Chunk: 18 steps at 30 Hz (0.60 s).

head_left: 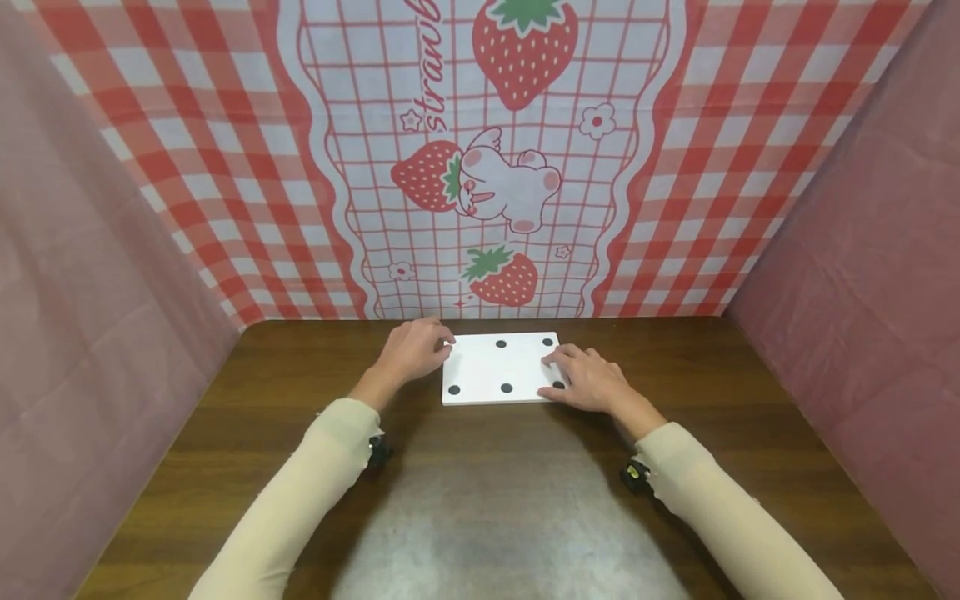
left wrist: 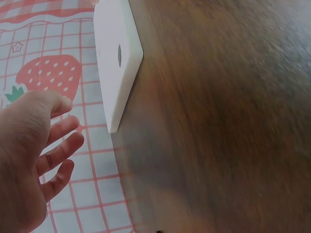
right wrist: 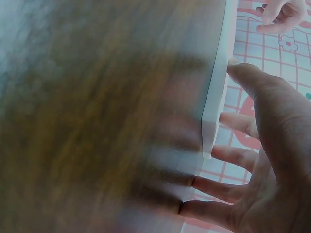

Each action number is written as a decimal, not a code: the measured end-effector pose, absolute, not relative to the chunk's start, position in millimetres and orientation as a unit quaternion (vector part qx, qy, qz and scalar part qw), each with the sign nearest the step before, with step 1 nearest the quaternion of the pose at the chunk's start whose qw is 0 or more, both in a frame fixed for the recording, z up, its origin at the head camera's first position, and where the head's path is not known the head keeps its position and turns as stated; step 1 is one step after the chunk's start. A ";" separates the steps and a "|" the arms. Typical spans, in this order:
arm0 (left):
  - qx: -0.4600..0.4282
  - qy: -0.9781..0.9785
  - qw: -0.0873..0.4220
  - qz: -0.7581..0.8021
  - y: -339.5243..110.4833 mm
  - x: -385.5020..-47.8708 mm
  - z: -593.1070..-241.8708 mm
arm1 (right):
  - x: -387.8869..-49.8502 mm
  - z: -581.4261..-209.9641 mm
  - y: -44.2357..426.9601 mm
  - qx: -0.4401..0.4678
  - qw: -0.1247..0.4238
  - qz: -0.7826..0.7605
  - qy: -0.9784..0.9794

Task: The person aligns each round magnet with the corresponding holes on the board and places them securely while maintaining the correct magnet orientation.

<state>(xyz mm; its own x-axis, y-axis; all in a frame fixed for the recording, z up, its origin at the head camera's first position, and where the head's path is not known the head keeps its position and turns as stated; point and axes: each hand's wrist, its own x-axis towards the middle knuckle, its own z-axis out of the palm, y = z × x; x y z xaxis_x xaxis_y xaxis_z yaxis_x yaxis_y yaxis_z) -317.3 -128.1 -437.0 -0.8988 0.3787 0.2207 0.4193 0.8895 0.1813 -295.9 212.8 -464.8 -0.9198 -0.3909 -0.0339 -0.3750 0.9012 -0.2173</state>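
A white rectangular board (head_left: 498,367) with several round black spots lies flat on the wooden table, near its far edge. My left hand (head_left: 414,348) hovers by the board's far left corner. In the left wrist view that hand (left wrist: 36,150) is apart from the board (left wrist: 111,53), fingers loosely bent, nothing between them. At the right end of the board is my right hand (head_left: 588,379), fingers spread and partly covering a spot. The right wrist view shows its thumb (right wrist: 252,77) at the board's edge (right wrist: 216,92) and the other fingers fanned out around the end.
Behind the table (head_left: 480,500) hangs a red-and-white checked cloth (head_left: 240,167) printed with strawberries. Pink cloth walls (head_left: 90,292) stand on both sides. Each sleeved forearm carries a small black device (head_left: 635,475) at the wrist.
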 end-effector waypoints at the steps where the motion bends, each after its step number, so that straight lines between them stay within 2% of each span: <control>1: -0.208 -0.967 0.092 -0.115 -129.8 -316.3 -436.7 | -296.4 -465.3 212.6 -0.198 0.038 -0.103 0.974; 18: -0.211 -0.964 0.110 -0.123 -153.6 -308.3 -441.5 | -294.9 -467.6 212.2 -0.197 0.030 -0.103 0.975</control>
